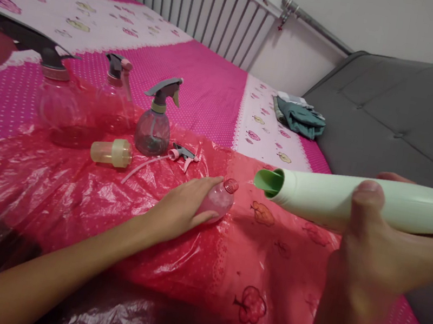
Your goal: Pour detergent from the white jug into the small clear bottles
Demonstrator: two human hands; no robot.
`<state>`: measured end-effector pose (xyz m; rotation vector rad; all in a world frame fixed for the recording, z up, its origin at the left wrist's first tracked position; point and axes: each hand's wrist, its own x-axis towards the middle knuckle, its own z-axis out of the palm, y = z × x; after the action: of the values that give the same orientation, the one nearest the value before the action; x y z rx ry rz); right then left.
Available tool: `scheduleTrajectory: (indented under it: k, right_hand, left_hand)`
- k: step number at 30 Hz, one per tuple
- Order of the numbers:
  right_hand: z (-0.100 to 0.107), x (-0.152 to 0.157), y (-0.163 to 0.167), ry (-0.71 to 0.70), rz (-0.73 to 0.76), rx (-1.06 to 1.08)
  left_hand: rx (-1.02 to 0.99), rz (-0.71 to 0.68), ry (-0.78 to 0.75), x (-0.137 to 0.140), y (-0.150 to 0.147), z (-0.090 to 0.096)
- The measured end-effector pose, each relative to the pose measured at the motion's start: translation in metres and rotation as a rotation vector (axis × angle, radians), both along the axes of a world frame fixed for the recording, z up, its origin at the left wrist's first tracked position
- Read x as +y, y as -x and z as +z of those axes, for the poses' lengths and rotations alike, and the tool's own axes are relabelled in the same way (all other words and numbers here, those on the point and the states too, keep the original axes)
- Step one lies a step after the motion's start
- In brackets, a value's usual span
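Note:
My left hand (pixel 181 208) is wrapped round a small clear pink bottle (pixel 222 198), whose threaded neck is uncapped. My right hand (pixel 375 247) grips a large pale green bottle (pixel 322 195) tipped on its side. Its green spout (pixel 268 182) points left toward the small bottle's mouth, with a gap between them, and no stream of liquid shows. Behind my left hand lies a loose grey and pink spray head (pixel 183 155) with its thin dip tube. Left of that, a pale yellow translucent cap (pixel 111 153) rests on the plastic sheet.
Several spray bottles with heads on stand at the left, including a large pink one (pixel 56 98), another pink one (pixel 115 96) and a grey one (pixel 153 127). Red plastic sheet (pixel 108 221) covers part of the patterned bed. Folded clothes (pixel 299 117) lie near the grey headboard (pixel 408 116).

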<state>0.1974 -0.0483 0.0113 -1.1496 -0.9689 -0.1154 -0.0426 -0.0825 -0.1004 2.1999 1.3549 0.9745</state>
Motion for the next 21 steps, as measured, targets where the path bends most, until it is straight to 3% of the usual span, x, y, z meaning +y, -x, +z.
scheduleTrajectory:
  k: [21]
  right_hand:
    - [0.0008, 0.0024, 0.0018, -0.015, -0.019, 0.006]
  left_hand:
    - [-0.015, -0.003, -0.003, 0.0004, 0.0001, 0.0006]
